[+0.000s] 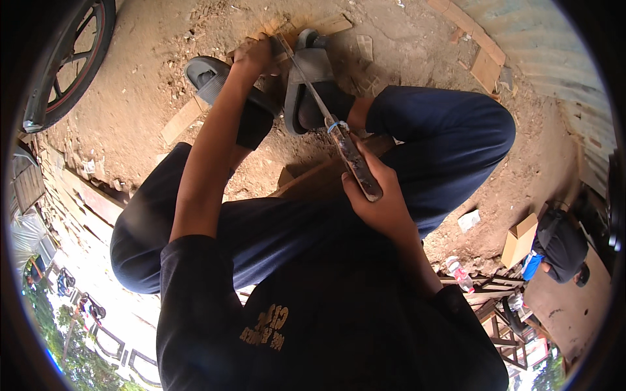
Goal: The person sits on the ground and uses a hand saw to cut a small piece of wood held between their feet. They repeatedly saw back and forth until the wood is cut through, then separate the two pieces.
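My right hand (381,195) is closed around the dark, worn handle of a long-bladed hand tool (313,91), bound with a light blue tie where the blade starts. The narrow blade slants up and left, its far end beside my left hand (254,55). Those fingers are curled down at a strip of wood (336,25) lying across the ground by my feet; the fingertips are partly hidden. Grey slide sandals, the left (207,75) and the right (313,68), are on my feet, on either side of the blade. Whether the blade touches the wood I cannot tell.
Loose wooden pieces (184,120) lie on the dirt. A motorbike wheel (78,65) stands at the upper left, corrugated metal sheeting (554,49) at the upper right. At the lower right are an open cardboard box (520,240), a plastic bottle (460,274) and another person (561,247).
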The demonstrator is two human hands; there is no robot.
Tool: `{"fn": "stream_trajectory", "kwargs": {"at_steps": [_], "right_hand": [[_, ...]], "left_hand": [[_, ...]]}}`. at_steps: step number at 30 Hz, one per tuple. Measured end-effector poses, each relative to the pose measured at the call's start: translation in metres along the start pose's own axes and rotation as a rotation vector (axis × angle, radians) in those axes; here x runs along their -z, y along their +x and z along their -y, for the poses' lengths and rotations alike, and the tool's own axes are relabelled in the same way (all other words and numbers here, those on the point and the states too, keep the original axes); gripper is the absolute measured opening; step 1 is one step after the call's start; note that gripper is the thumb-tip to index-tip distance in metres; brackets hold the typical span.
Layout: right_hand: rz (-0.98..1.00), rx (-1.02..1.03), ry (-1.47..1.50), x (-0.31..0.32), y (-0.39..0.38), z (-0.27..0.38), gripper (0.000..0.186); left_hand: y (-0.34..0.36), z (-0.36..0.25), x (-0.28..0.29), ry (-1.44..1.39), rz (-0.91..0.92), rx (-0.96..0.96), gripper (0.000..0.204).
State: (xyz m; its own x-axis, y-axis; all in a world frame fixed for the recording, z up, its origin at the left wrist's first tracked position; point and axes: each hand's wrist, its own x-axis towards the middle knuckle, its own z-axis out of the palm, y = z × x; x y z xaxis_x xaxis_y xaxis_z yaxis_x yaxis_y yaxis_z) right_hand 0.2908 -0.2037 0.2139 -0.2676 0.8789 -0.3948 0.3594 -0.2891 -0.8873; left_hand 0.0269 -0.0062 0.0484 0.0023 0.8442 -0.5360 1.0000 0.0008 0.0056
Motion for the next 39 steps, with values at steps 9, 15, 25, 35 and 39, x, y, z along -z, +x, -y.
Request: {"fn": "stream_trajectory", "kwargs": {"at_steps": [9, 15, 25, 35, 39], "right_hand": [[-0.086, 0.049, -0.054, -0.001, -0.032, -0.005, 0.057], [-0.060, 0.000, -0.002, 0.009, -0.025, -0.005, 0.057], [-0.039, 0.053, -0.172, 0.028, -0.057, 0.022, 0.064], [-0.010, -0.172, -0.024, 0.024, -0.060, 0.047, 0.058], [-0.086, 0.060, -0.209, 0.013, -0.018, 0.013, 0.058]], "left_hand": [[0.015, 0.001, -0.013, -0.073, -0.082, 0.014, 0.052], [0.015, -0.004, -0.023, -0.113, -0.121, 0.030, 0.043], [0.021, -0.001, -0.039, -0.036, -0.168, 0.040, 0.041], [0.010, -0.008, -0.025, -0.037, -0.133, 0.073, 0.037], [0.027, 0.001, -0.046, -0.035, -0.188, 0.076, 0.041]]}}
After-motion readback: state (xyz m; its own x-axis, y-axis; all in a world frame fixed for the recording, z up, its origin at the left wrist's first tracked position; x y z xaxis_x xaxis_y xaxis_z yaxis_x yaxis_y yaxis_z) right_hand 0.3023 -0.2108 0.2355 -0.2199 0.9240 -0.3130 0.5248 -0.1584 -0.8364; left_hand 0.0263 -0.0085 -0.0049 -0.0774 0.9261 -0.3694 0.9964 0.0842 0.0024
